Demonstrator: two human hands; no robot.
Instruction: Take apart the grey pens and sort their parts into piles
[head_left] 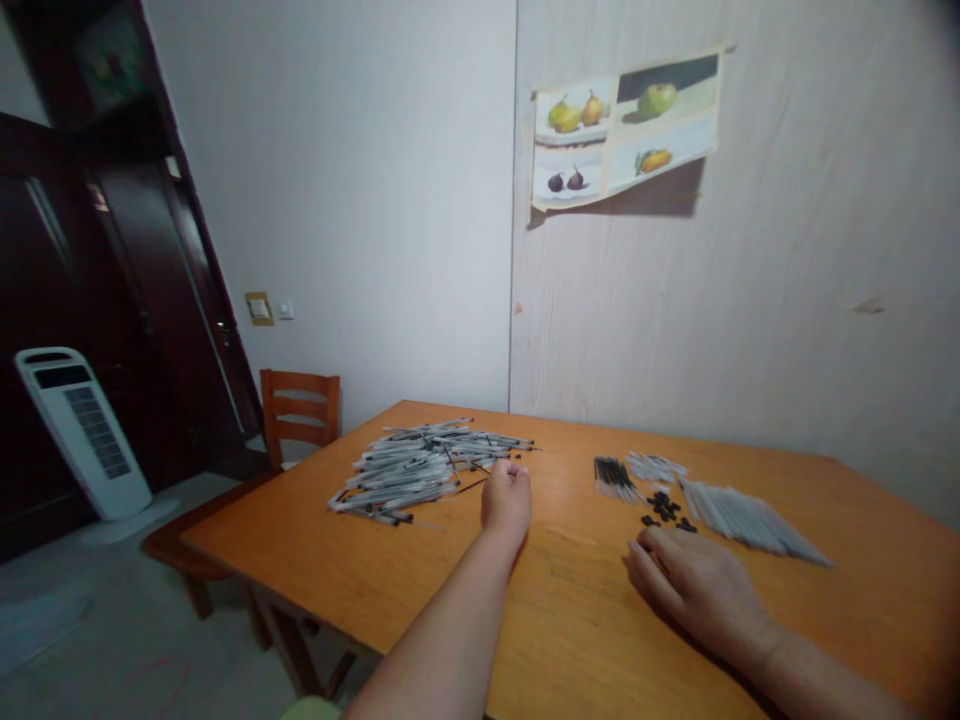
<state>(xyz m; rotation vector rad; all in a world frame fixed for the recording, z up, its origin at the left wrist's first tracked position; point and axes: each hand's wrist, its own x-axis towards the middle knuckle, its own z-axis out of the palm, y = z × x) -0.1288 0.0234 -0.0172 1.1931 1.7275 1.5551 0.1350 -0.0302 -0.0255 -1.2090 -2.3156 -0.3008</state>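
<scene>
My left hand [507, 502] is closed at the right edge of a loose pile of clear pens with dark ends [412, 465]. Its fingertips are pinched together, and anything between them is too small to make out. Thin dark sticks from the pile end close to these fingers. On the right, my right hand [694, 585] rests on the table with curled fingers, their tips hidden. Just beyond it lie small black caps [661, 506]. Past the caps are dark-tipped pen refills [615, 478] and short clear pieces [656, 467]. A row of clear pen barrels [750, 520] fans out to the right.
Everything lies on an orange wooden table [570, 600]. A wooden chair [301, 408] stands at its far left corner, with a bench [187, 545] along the left side. A white tower fan [82, 430] is on the floor. Fruit pictures [626, 130] hang on the wall.
</scene>
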